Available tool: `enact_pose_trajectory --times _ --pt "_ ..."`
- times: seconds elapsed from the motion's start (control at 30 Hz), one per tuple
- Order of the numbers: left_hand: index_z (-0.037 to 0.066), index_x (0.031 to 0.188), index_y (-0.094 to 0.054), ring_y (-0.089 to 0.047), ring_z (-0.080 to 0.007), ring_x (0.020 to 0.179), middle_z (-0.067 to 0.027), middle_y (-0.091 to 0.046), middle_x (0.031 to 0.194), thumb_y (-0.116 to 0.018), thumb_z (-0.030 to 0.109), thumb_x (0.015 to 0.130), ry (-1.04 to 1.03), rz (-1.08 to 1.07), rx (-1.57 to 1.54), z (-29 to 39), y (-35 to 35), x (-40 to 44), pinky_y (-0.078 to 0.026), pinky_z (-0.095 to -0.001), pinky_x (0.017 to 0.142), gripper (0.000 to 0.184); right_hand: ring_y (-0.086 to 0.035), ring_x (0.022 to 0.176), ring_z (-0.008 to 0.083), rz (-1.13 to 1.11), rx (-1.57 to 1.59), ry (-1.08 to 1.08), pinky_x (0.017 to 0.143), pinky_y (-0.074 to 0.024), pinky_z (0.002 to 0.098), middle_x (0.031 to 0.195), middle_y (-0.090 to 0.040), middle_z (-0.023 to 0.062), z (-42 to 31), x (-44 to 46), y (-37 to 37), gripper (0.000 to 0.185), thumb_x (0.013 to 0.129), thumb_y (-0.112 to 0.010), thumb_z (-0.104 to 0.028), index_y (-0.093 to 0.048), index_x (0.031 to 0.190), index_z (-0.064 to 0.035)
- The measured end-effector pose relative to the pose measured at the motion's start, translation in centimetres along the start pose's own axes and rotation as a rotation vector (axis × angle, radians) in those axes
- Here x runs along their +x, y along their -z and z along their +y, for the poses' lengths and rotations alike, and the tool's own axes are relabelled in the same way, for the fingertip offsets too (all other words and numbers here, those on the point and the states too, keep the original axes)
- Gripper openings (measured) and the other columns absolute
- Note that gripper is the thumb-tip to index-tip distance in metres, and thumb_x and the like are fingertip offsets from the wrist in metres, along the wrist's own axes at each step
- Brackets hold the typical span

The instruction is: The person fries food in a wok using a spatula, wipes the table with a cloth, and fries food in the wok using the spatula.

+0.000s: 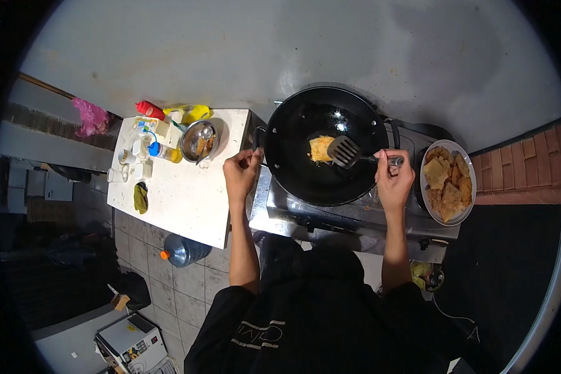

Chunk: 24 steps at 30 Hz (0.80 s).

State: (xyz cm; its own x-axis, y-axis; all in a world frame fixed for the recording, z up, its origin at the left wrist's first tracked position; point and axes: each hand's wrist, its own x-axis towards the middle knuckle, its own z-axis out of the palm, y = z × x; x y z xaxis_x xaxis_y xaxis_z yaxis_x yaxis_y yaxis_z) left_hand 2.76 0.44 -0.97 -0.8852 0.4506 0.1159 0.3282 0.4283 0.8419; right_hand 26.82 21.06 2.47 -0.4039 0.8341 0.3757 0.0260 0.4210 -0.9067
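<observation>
A black wok (299,181) sits on the stove in front of me. In its middle lies a folded golden piece of food (320,149), browned in spots. My left hand (240,176) is closed at the wok's left loop handle, with thumb and fingers pinched on it. My right hand (394,177) is closed around the handle of a slotted spatula (344,152). The spatula's dark head rests at the right edge of the folded piece; whether it reaches underneath I cannot tell. Right of my right hand stands a plate (474,181) heaped with fried folded pieces (444,181).
The steel stove (287,206) carries the wok. On the white table (187,199) at left are a metal bowl (213,149) with a spoon, a red bottle (149,110), jars and a green cloth (141,198). A water jug (187,250) lies on the tiled floor.
</observation>
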Motion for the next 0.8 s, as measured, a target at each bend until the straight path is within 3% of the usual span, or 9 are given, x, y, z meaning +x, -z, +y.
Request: enact_pose_trajectory --times 0.1,0.17,0.37,0.43,0.53,0.7,0.8 --pt "-0.006 0.090 -0.071 -0.043 -0.0061 0.051 -0.0008 -0.050 0.053 -0.073 0.022 0.084 0.016 0.003 -0.001 0.0 0.1 0.0 -0.036 -0.0245 0.048 0.028 -0.064 0.063 0.0104 -0.018 -0.099 0.042 0.053 -0.0462 0.0236 0.075 -0.067 0.0104 -0.2 0.2 0.5 0.009 0.089 -0.063 -0.003 -0.055 0.089 0.0002" --pt "-0.006 0.089 -0.071 -0.044 -0.0071 0.051 -0.0021 -0.051 0.053 -0.074 0.023 0.083 0.014 0.019 -0.001 0.0 0.2 0.0 -0.038 -0.0252 0.049 0.030 -0.060 0.058 0.0111 -0.025 -0.219 0.183 0.051 -0.0445 0.0257 0.071 -0.064 0.0103 -0.6 0.5 0.5 0.010 0.090 -0.063 -0.005 -0.054 0.089 0.0000" --pt "-0.005 0.088 -0.071 -0.052 -0.0116 0.051 -0.0081 -0.058 0.057 -0.075 0.022 0.081 -0.005 0.011 0.002 -0.4 0.2 0.2 -0.043 -0.0284 0.052 0.028 -0.050 0.049 0.0165 -0.193 -0.342 0.105 0.048 -0.0393 0.0307 0.063 -0.054 0.0113 -3.0 1.3 -0.5 0.012 0.091 -0.061 -0.006 -0.051 0.089 -0.0004" --pt "-0.005 0.087 -0.070 -0.053 -0.0123 0.051 -0.0087 -0.059 0.057 -0.075 0.022 0.081 -0.022 0.001 -0.023 -0.3 0.3 0.3 -0.043 -0.0287 0.052 0.028 -0.052 0.050 0.0180 -0.210 -0.375 0.103 0.048 -0.0385 0.0311 0.065 -0.054 0.0130 -2.9 1.4 -1.2 0.012 0.092 -0.060 -0.007 -0.050 0.089 -0.0008" --pt "-0.005 0.084 -0.070 -0.055 -0.0148 0.051 -0.0100 -0.059 0.057 -0.075 0.021 0.080 -0.013 -0.030 -0.038 0.1 0.6 0.1 -0.044 -0.0296 0.053 0.027 -0.056 0.055 0.0121 -0.155 -0.346 -0.064 0.051 -0.0420 0.0283 0.070 -0.061 0.0112 -2.6 1.2 -2.5 0.015 0.095 -0.058 -0.012 -0.051 0.091 0.0003" --pt "-0.003 0.080 -0.070 -0.056 -0.0211 0.050 -0.0110 -0.058 0.057 -0.076 0.019 0.077 -0.064 -0.100 0.000 -0.4 1.0 1.0 -0.045 -0.0321 0.054 0.023 -0.059 0.059 0.0124 -0.076 -0.310 -0.079 0.055 -0.0449 0.0272 0.073 -0.064 0.0096 -2.9 0.2 -2.5 0.016 0.095 -0.057 -0.013 -0.052 0.093 0.0015" --pt "-0.002 0.081 -0.072 -0.057 -0.0162 0.055 -0.0092 -0.060 0.060 -0.074 0.020 0.081 -0.042 -0.156 0.033 0.0 1.4 1.3 -0.046 -0.0310 0.057 0.022 -0.062 0.059 0.0168 -0.105 -0.443 0.002 0.055 -0.0451 0.0290 0.074 -0.065 0.0124 -3.8 0.3 -2.5 0.014 0.095 -0.057 -0.011 -0.052 0.093 0.0016"
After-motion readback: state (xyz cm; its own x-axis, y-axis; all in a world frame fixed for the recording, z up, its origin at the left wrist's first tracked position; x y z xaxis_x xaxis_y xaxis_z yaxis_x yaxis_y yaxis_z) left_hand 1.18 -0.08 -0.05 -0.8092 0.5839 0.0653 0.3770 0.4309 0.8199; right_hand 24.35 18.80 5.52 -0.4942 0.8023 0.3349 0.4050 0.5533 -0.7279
